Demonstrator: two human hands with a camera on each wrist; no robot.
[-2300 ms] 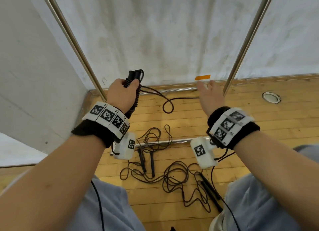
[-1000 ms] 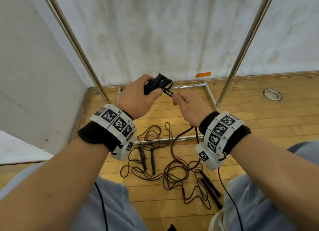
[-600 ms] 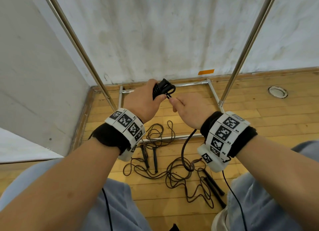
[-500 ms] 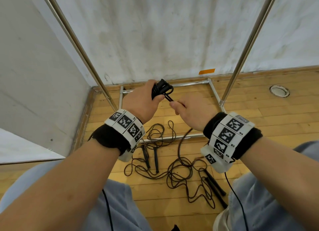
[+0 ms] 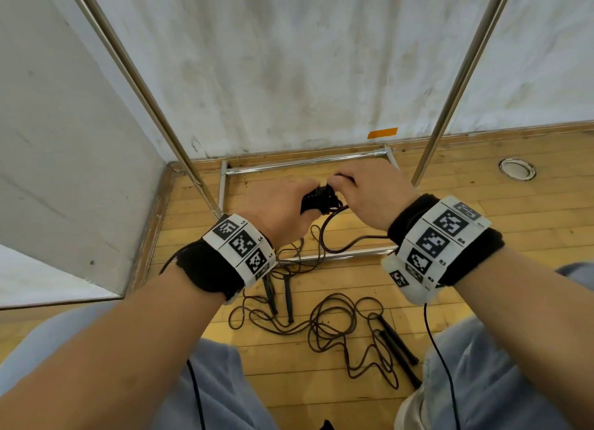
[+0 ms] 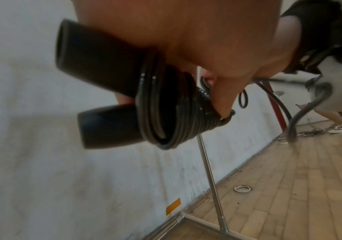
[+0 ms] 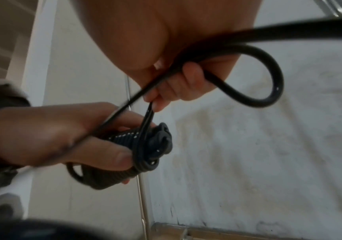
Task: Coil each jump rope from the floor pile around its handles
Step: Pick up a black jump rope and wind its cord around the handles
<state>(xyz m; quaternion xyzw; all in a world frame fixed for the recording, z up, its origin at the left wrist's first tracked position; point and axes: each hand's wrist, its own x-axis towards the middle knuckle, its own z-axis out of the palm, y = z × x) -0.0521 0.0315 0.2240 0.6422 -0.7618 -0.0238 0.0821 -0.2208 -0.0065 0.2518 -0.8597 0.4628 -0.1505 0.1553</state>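
My left hand (image 5: 283,204) grips a pair of black jump rope handles (image 6: 104,84) held side by side, with black cord (image 6: 178,110) wound tightly round them. The same bundle (image 7: 143,146) shows in the right wrist view under my left thumb. My right hand (image 5: 363,192) pinches the loose cord (image 7: 217,78) just above the bundle's end. That cord (image 5: 324,230) hangs down in a loop toward the floor. On the wooden floor below lies a tangled pile of black ropes (image 5: 331,327), with one pair of handles (image 5: 279,294) at its left and another pair (image 5: 398,346) at its right.
A metal frame has two slanted poles (image 5: 141,86) and floor bars (image 5: 308,163) in front of a white wall. A round floor fitting (image 5: 517,169) sits at the right. Orange tape (image 5: 382,133) marks the wall base. My knees fill the lower corners.
Both hands have dropped lower and further forward. My right hand has come over the top of the bundle with the cord, and the hanging loop is shorter.
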